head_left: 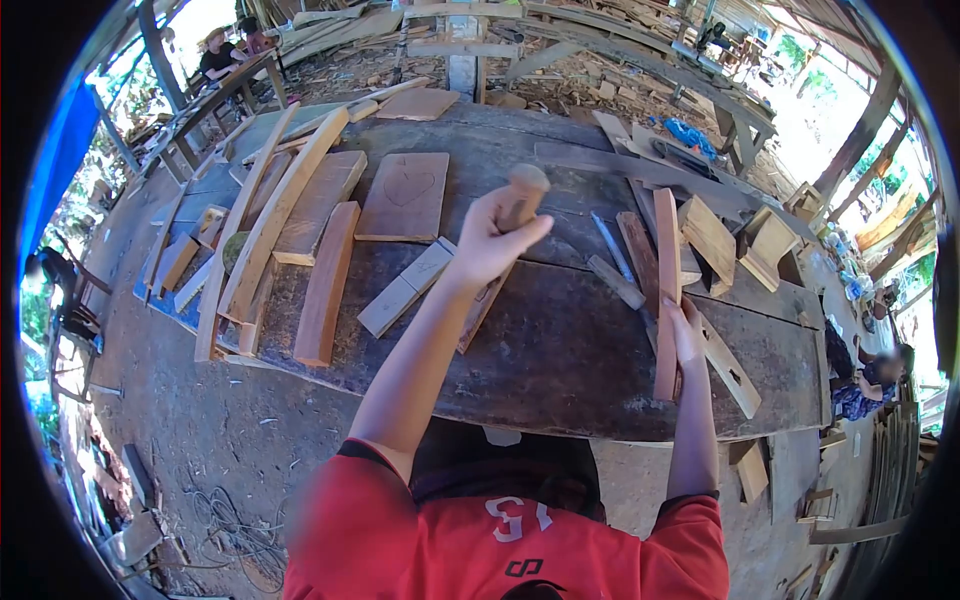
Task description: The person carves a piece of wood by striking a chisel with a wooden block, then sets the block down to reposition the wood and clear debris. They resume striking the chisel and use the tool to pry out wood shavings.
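Observation:
My left hand (488, 245) is raised over the middle of the workbench, closed around a short, round-ended wooden handle (526, 185). Whatever lies below the fist is hidden. On the right, my right hand (684, 330) grips a long, slightly curved reddish wooden strip (666, 250) near its lower part. Beside that hand lies a pale wooden piece with slots (730, 368). A jointed-looking light wood block (408, 287) rests under my left forearm. Just left of the strip are a thin blue-white tool (612, 247) and a wooden-handled tool (615, 282).
The dark workbench (560, 370) carries long boards (285, 215) on the left and a board with a heart outline (403, 196). Cut blocks (768, 245) stand at the right. Beyond are other benches, wood scraps and people, one sitting at far left (218, 58).

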Demonstrator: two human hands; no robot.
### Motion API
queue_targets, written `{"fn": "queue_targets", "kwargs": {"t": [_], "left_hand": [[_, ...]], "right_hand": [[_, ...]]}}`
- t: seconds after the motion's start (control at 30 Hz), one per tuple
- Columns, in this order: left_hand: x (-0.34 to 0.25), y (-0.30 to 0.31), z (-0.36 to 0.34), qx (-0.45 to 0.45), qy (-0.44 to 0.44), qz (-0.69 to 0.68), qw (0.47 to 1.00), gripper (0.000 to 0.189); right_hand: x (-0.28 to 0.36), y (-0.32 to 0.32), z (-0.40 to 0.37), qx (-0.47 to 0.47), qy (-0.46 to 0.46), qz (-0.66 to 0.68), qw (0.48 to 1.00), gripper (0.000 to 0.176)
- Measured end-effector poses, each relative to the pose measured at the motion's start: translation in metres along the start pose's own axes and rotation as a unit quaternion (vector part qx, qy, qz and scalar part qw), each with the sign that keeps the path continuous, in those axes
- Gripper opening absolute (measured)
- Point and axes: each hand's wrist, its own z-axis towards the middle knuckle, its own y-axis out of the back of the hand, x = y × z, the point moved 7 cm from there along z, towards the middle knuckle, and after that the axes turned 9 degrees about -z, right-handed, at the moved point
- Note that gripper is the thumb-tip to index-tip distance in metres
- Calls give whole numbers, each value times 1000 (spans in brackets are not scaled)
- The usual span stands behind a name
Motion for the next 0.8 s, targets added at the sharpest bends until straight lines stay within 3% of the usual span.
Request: {"fn": "queue_targets", "kwargs": {"t": [0.07,0.1,0.33,0.4,0.8], "left_hand": [[7,14,1,-27,38,-83,995,17],[5,18,3,-56,-3,-116,992,16],[-3,31,3,-101,-58,-196,974,19],[-6,30,2,-96,-56,-187,976,19],[0,31,1,-109,-58,-187,975,16]], "right_hand": [[4,3,0,-13,24,-50,998,53],[6,2,-2,-14,29,-42,999,55],[6,-16,-8,0,37,-120,992,64],[20,-23,-14,27,49,-172,984,68],[21,-21,-15,-1,37,-194,980,68]]}}
